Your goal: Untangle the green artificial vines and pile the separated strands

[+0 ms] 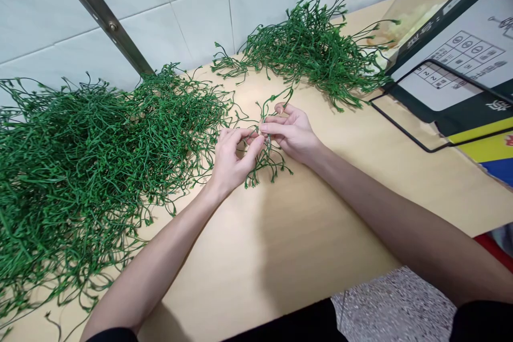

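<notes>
My left hand (pixel 237 156) and my right hand (pixel 292 132) meet over the table, thumbs and fingertips closed on a small artificial green stem (pixel 265 159) with thin, branching strands. Its budded tips hang below my fingers, and more strands rise beside my right fingertips. The exact spot pinched between the fingers is partly hidden. Left of my hands spreads a large tangled pile of similar green stems (pixel 108 155), its edge close to my left fingers. Beyond my right hand lies a smaller heap of green stems (pixel 308 48).
The pale wooden tabletop (pixel 320 230) ends near my body. At the right stands a dark printed box (pixel 457 59) with a black wire frame (pixel 412 136) before it. A clear plastic bag (pixel 404 5) sits behind. A metal post (pixel 104 16) rises by the tiled wall (pixel 200 16).
</notes>
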A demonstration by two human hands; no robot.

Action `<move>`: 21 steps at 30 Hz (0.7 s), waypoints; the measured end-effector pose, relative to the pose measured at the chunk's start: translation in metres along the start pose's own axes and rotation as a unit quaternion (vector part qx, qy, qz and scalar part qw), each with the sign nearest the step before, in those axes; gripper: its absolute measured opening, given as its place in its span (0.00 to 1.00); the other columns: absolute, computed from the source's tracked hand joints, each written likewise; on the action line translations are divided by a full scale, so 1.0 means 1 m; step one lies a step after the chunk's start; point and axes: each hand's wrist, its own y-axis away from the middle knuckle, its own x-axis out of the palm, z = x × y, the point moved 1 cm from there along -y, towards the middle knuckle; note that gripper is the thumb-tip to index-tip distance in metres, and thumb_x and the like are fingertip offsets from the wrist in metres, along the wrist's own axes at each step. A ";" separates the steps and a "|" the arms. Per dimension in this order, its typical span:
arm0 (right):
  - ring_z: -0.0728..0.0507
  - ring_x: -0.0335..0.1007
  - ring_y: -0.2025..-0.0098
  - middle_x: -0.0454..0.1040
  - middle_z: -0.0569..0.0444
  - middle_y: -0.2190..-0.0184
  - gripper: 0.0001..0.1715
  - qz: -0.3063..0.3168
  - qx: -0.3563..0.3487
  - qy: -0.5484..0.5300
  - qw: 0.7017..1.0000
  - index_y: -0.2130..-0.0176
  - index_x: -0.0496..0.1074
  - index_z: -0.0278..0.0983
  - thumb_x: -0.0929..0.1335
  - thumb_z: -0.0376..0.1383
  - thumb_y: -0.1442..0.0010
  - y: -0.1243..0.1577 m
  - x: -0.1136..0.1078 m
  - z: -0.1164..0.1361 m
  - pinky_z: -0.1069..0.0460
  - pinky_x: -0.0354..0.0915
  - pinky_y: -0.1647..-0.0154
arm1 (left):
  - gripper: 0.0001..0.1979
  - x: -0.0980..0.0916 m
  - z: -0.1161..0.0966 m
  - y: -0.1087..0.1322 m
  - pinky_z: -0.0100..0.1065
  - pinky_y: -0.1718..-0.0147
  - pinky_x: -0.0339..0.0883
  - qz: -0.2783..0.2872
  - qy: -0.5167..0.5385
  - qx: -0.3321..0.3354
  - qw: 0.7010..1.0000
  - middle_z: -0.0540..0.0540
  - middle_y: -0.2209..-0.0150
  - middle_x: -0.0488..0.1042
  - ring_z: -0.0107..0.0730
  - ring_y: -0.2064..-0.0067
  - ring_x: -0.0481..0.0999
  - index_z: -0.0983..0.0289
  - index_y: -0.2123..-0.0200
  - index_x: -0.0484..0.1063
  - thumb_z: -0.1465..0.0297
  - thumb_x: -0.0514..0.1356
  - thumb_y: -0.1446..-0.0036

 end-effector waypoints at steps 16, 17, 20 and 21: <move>0.51 0.73 0.76 0.73 0.65 0.74 0.38 0.032 0.023 -0.017 0.999 0.66 0.56 0.41 0.82 0.35 0.66 0.002 0.002 0.002 0.57 0.67 0.77 | 0.06 0.003 0.005 0.003 0.29 0.69 0.66 -0.002 0.158 -0.068 0.985 0.47 0.72 0.72 0.25 0.71 0.73 0.59 0.58 0.62 0.63 0.53 0.32; 0.52 0.73 0.76 0.73 0.65 0.74 0.38 0.035 0.025 -0.018 0.999 0.65 0.56 0.41 0.82 0.35 0.65 0.002 0.002 0.002 0.57 0.67 0.76 | 0.06 0.002 0.005 0.003 0.29 0.69 0.67 -0.018 0.159 -0.068 0.985 0.47 0.72 0.71 0.25 0.70 0.74 0.59 0.58 0.62 0.63 0.54 0.33; 0.53 0.72 0.75 0.73 0.65 0.74 0.38 0.048 0.025 -0.019 0.998 0.65 0.57 0.40 0.82 0.35 0.65 0.002 0.002 0.001 0.57 0.66 0.74 | 0.08 0.001 0.005 0.003 0.30 0.65 0.70 -0.064 0.155 -0.049 0.985 0.50 0.66 0.73 0.25 0.66 0.76 0.59 0.58 0.65 0.62 0.58 0.35; 0.53 0.72 0.75 0.73 0.65 0.74 0.38 0.052 0.024 -0.018 0.998 0.65 0.56 0.40 0.82 0.35 0.64 0.002 0.002 0.000 0.58 0.66 0.74 | 0.08 0.001 0.005 0.003 0.30 0.64 0.71 -0.073 0.156 -0.040 0.984 0.51 0.64 0.74 0.26 0.64 0.77 0.59 0.58 0.66 0.62 0.58 0.36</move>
